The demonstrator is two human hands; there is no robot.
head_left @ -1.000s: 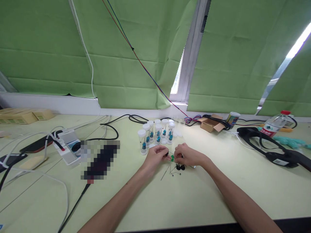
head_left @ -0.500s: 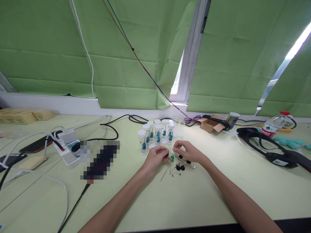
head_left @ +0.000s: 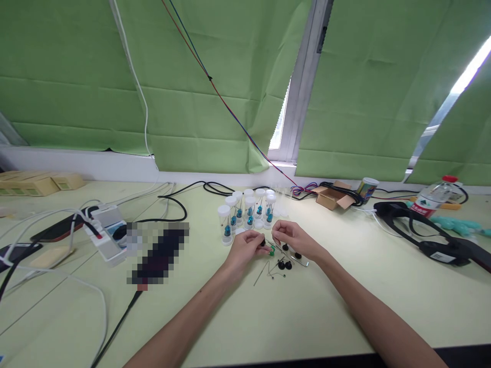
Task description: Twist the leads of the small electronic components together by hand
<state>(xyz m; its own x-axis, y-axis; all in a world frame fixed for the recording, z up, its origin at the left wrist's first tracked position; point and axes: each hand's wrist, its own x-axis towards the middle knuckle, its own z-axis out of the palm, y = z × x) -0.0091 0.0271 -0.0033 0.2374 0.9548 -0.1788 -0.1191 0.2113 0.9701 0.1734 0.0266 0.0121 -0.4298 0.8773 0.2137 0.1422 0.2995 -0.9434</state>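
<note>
My left hand (head_left: 247,247) is closed in a pinch on a small black part (head_left: 263,242), whose exact kind is too small to make out. A little green piece (head_left: 272,251) is right by its fingertips; whether the hand touches it is unclear. Close on the right, my right hand (head_left: 290,237) has its thumb and fingers pressed together, with what they grip hidden. Below the hands lie round black parts (head_left: 284,265), thin metal rods (head_left: 261,273) and a shiny metal strip (head_left: 304,263). Just behind stand several clear capped tubes (head_left: 226,226) with blue pieces and rods inside.
A power strip (head_left: 106,232) with white cables and a blurred dark device (head_left: 161,255) are at the left. An open cardboard box (head_left: 333,196), a can (head_left: 367,189), a black headset (head_left: 406,225) and a red-capped bottle (head_left: 431,198) stand at the right.
My right hand has shifted very slightly to the left, nearer my left hand. The green piece looks a little turned. My left hand has hardly moved.
</note>
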